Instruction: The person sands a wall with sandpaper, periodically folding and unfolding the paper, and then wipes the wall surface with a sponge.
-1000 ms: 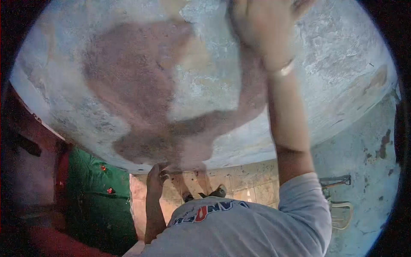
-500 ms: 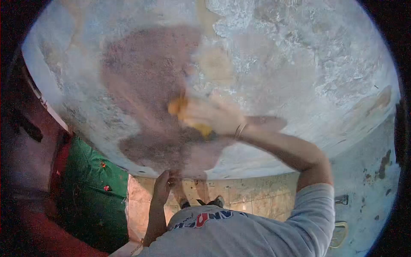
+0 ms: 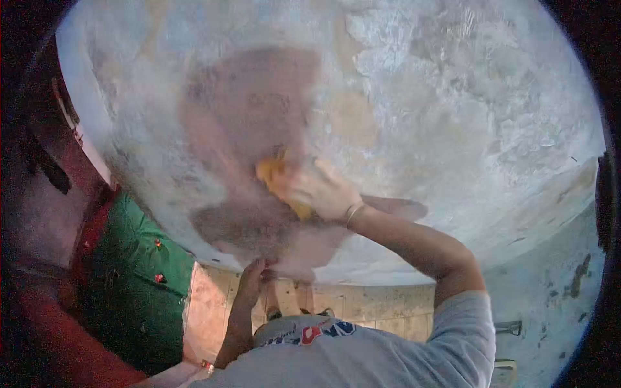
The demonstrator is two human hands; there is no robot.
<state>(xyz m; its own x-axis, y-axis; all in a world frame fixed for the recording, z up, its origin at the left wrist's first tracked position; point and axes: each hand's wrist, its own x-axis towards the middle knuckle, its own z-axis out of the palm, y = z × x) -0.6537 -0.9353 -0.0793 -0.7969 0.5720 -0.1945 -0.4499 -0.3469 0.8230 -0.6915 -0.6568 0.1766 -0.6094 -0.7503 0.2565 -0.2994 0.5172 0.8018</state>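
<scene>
Down from the far top edge a second ago to mid-wall: right hand (image 3: 320, 191), clamped on yellow sponge (image 3: 270, 171), which pokes out leftward, long axis slanting upper left to lower right. Pressed flat to rough, flaking wall (image 3: 466, 103) beside brown patch (image 3: 246, 103). Nearer, well apart: left hand (image 3: 252, 275), curled on the wall's lower edge. Beyond, floor tiles (image 3: 388, 304); green cloth (image 3: 136, 284) at left.
</scene>
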